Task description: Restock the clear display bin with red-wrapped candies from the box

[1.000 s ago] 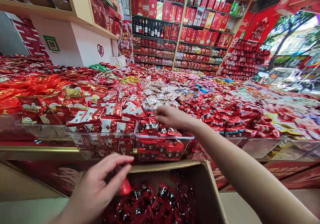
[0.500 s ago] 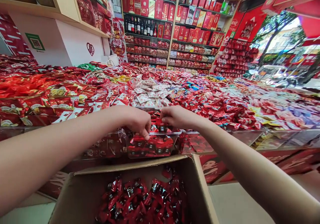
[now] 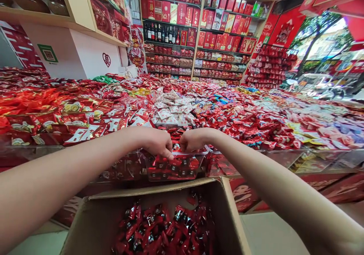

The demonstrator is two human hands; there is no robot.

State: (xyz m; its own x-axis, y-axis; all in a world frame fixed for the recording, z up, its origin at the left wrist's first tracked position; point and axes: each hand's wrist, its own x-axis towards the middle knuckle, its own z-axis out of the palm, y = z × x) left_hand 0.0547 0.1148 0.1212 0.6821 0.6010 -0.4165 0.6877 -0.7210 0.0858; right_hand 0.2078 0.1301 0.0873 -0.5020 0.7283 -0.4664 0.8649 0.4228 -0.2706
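Observation:
My left hand (image 3: 157,143) and my right hand (image 3: 193,139) meet knuckle to knuckle over a clear plastic bin (image 3: 199,163) at the front of the display. The bin is heaped with red and black wrapped candies (image 3: 174,164). Both hands have their fingers curled down into the top of that heap, pinching wrappers between them. Just below my arms stands an open cardboard box (image 3: 159,191) holding more of the same candies (image 3: 165,228).
Neighbouring clear bins (image 3: 119,167) and a wide display of red, white and gold wrapped sweets (image 3: 256,122) stretch left, right and back. Wall shelves (image 3: 199,23) with red gift boxes and bottles stand behind. A window (image 3: 327,50) is at the right.
My left hand rose out of the cardboard box with a red candy and came up to the bin beside my right hand. Both hands have since drawn closer together.

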